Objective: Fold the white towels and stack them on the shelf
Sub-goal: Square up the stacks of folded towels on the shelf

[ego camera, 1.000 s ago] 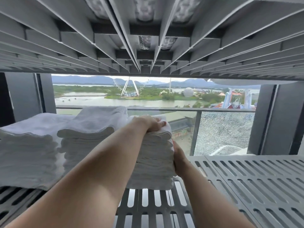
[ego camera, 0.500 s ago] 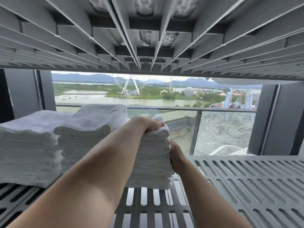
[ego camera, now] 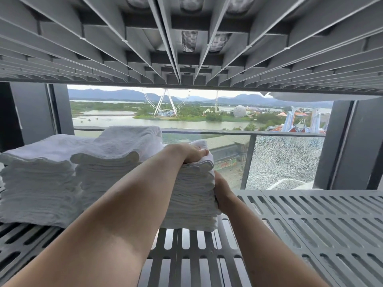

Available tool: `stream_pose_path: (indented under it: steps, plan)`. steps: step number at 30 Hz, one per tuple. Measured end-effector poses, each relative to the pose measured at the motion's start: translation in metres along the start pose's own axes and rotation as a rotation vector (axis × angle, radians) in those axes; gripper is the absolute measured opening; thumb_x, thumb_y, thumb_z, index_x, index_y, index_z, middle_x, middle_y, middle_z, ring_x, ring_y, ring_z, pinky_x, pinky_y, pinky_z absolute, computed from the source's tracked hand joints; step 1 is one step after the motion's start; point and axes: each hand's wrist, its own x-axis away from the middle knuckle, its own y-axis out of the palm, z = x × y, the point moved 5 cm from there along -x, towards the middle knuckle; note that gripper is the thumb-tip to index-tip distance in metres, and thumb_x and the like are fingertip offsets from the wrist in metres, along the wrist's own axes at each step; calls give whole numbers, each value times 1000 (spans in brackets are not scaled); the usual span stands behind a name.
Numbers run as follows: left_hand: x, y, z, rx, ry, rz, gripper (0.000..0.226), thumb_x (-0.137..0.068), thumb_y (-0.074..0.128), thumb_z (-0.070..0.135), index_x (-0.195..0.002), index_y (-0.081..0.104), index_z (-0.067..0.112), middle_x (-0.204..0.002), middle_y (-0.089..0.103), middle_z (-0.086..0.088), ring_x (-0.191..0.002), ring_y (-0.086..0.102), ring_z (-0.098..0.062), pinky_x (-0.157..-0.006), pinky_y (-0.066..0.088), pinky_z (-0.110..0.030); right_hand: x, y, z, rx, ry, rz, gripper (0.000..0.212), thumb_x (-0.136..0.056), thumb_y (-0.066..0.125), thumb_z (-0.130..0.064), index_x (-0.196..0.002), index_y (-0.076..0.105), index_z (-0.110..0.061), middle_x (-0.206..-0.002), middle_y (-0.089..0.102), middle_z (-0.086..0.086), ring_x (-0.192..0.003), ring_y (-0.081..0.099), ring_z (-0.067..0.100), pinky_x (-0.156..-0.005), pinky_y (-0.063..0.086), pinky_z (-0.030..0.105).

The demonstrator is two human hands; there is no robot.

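Three stacks of folded white towels stand side by side on the grey slatted shelf (ego camera: 310,220). On the top of the right stack (ego camera: 192,195) lies my left hand (ego camera: 190,154), its fingers curled into the top towel and bunching it. My right hand (ego camera: 222,191) lies against that stack's right side, fingers hidden behind the towels. The middle stack (ego camera: 112,168) touches the right one, and the left stack (ego camera: 35,183) sits beside the middle one.
Close overhead runs the ribbed underside of the upper shelf (ego camera: 190,48). The shelf surface to the right of the stacks is bare slats. Behind is a window with a metal rail (ego camera: 248,134) and a shattered glass pane (ego camera: 284,160).
My left fingers have curled tighter into the top towel of the right stack. The stack and my right hand have hardly shifted.
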Motion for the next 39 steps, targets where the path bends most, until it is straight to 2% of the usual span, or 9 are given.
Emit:
stream_pose_path:
  steps: [3, 5, 7, 8, 12, 17, 24, 35, 39]
  plan:
    - [8, -6, 4, -13, 8, 45, 80, -89, 16, 80, -155, 32, 36, -164, 27, -7, -149, 26, -33, -120, 18, -54, 4, -11, -11, 222, -8, 111, 26, -101, 43, -18, -92, 67, -15, -86, 69, 3, -76, 64, 15, -65, 53, 26]
    - [17, -14, 5, -33, 24, 85, 80, -95, 18, 74, -155, 36, 25, -161, 32, -9, -148, 29, -32, -121, 19, -52, 3, -23, -22, 398, -10, 292, 28, -101, 41, -21, -83, 63, -20, -87, 65, 0, -78, 61, 15, -70, 52, 31]
    - [28, -24, 3, -93, 61, 113, 69, -103, 22, 61, -152, 41, 15, -158, 39, -10, -144, 36, -29, -119, 25, -46, -1, -23, -36, 505, -104, 382, 34, -102, 37, -26, -100, 67, -12, -109, 68, 10, -101, 62, 28, -91, 50, 43]
    - [34, -28, 1, -132, 82, 134, 64, -105, 26, 56, -148, 46, 13, -154, 44, -10, -140, 41, -28, -116, 29, -43, -1, -18, -45, 539, -166, 404, 38, -103, 35, -31, -114, 66, -12, -121, 66, 12, -112, 60, 29, -95, 46, 41]
    - [52, -38, -11, -245, 106, 246, 56, -99, 44, 57, -123, 66, 12, -124, 67, -6, -110, 61, -24, -99, 47, -38, -1, 10, -84, 782, -360, 389, 43, -101, 43, -38, -140, 53, -23, -144, 55, 4, -130, 51, 24, -96, 37, 34]
    - [60, -28, -17, -336, 149, 277, 53, -100, 38, 56, -131, 62, 20, -134, 62, -4, -120, 57, -24, -102, 45, -43, -8, 29, -92, 1164, -231, 250, 37, -88, 45, -9, -118, 66, -11, -131, 63, 17, -119, 56, 31, -98, 44, 35]
    - [67, -21, -25, -385, 130, 237, 55, -99, 29, 60, -137, 56, 31, -144, 55, 0, -128, 51, -22, -105, 43, -45, -7, 41, -87, 1288, -148, 321, 46, -87, 41, -6, -129, 58, 3, -132, 59, 26, -122, 56, 36, -100, 47, 38]
    - [64, -3, -22, -415, 65, 143, 63, -102, 20, 61, -146, 49, 27, -153, 46, -3, -139, 42, -25, -109, 38, -47, -15, 34, -63, 1348, -36, 351, 40, -93, 38, -11, -125, 61, -7, -131, 60, 18, -116, 57, 33, -82, 39, 36]
    - [73, -2, -21, -389, 52, 130, 65, -102, 17, 60, -150, 42, 25, -156, 42, -4, -142, 38, -26, -111, 36, -49, -9, 34, -63, 1334, -20, 312, 47, -95, 34, -10, -137, 56, -9, -144, 52, 17, -127, 51, 33, -99, 40, 39]
